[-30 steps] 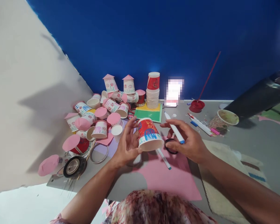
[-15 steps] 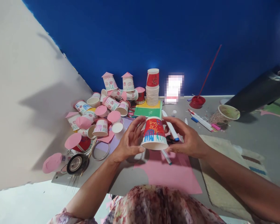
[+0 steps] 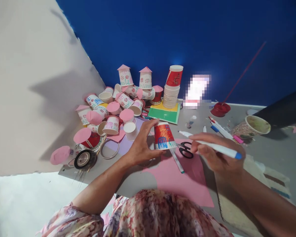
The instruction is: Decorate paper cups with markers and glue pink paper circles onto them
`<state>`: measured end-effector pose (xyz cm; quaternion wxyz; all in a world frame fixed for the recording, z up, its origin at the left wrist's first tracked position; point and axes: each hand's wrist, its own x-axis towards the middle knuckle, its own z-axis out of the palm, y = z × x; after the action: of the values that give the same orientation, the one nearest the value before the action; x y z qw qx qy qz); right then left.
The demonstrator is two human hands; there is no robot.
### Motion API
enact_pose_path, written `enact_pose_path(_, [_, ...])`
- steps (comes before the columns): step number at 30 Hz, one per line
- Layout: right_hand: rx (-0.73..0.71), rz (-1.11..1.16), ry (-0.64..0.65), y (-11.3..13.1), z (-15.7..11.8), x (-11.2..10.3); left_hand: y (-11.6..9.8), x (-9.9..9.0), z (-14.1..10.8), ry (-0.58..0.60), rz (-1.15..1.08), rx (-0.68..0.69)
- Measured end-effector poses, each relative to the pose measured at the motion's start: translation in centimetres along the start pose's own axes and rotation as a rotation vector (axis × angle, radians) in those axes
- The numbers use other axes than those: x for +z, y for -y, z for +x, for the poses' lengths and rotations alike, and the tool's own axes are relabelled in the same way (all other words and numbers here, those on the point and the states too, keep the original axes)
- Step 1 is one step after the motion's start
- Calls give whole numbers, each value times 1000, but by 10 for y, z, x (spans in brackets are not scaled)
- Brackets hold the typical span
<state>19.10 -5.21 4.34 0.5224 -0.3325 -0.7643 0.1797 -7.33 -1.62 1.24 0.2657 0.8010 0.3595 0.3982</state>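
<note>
A red and white paper cup [image 3: 164,135] with blue and green drawing near its rim is upside down, gripped by my left hand [image 3: 143,144] between thumb and fingers. My right hand [image 3: 219,153] is closed around a white marker [image 3: 217,148] with a blue end; its tip points left toward the cup, apart from it. Under and beside the cup, a second marker [image 3: 178,162] with a teal end lies on pink paper [image 3: 187,184]. Black-handled scissors [image 3: 186,150] rest between my two hands.
Decorated cups [image 3: 111,125] are piled at the left, by a tape roll [image 3: 110,148]. A cup stack [image 3: 172,95] stands behind on a green and yellow sheet [image 3: 164,114]. At the right are a patterned cup [image 3: 254,126], pens [image 3: 220,128] and a cloth [image 3: 236,194].
My right hand has moved right, away from the cup, with the white marker now swung level. The cup stays in my left hand and is slightly higher. The view has shifted.
</note>
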Motion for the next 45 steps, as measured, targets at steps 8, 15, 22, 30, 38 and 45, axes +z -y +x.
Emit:
enact_pose_path(8, [-2,13,92,5,-5,8,0,4,-1,-64,123,112])
enact_pose_path(15, [19,-40,112,10,-2,10,-2,6,-1,-43,167,111])
enact_pose_path(22, [8,-58,143,10,-1,8,-2,6,-2,-42,138,103])
enact_pose_path(30, [54,-36,121,8,-1,6,-3,6,0,-64,144,122])
enact_pose_path(38, [108,-6,96,6,-3,4,-3,8,0,-72,138,140])
enact_pose_path(45, [85,-21,132,7,0,2,1,10,-1,-71,50,132])
